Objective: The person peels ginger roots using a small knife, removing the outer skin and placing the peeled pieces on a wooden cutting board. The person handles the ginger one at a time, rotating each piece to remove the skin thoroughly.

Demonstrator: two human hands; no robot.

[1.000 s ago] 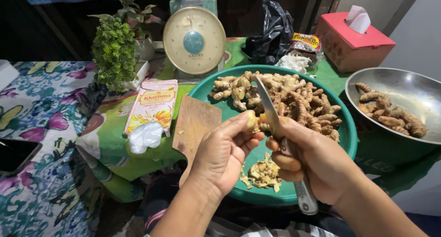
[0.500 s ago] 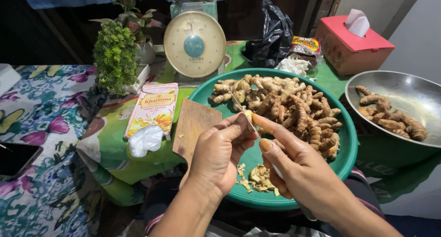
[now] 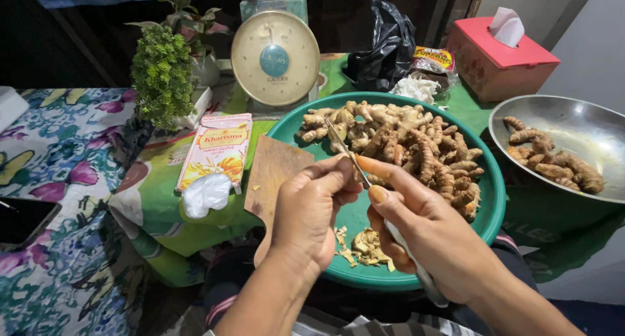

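A person's hands work over a round green basin (image 3: 495, 206) heaped with knobbly brown turmeric roots (image 3: 403, 141). The right hand (image 3: 430, 235) is closed around the handle of a knife (image 3: 348, 155), forefinger laid out straight along the back of the blade; the handle's pale end shows below the wrist. The knife's long axis runs on a diagonal, its tip pointing up and to the left, away from the person and toward the far rim of the basin, over the near edge of the root pile. The left hand (image 3: 311, 209) is curled shut just beside the blade, fingertips pinched together where thumb and knife meet; whatever piece it holds is hidden by the fingers. Below both hands, a small heap of pale peelings (image 3: 364, 248) lies on the basin's bare floor. A wooden cutting board (image 3: 273, 176) leans against the basin's left rim. Beyond it stand a cream-faced kitchen scale (image 3: 275, 57), a small green potted plant (image 3: 163, 76) and a flat yellow-and-pink carton (image 3: 218, 147). At right, a steel bowl (image 3: 573, 124) holds more roots, behind it a red tissue box (image 3: 498, 53).
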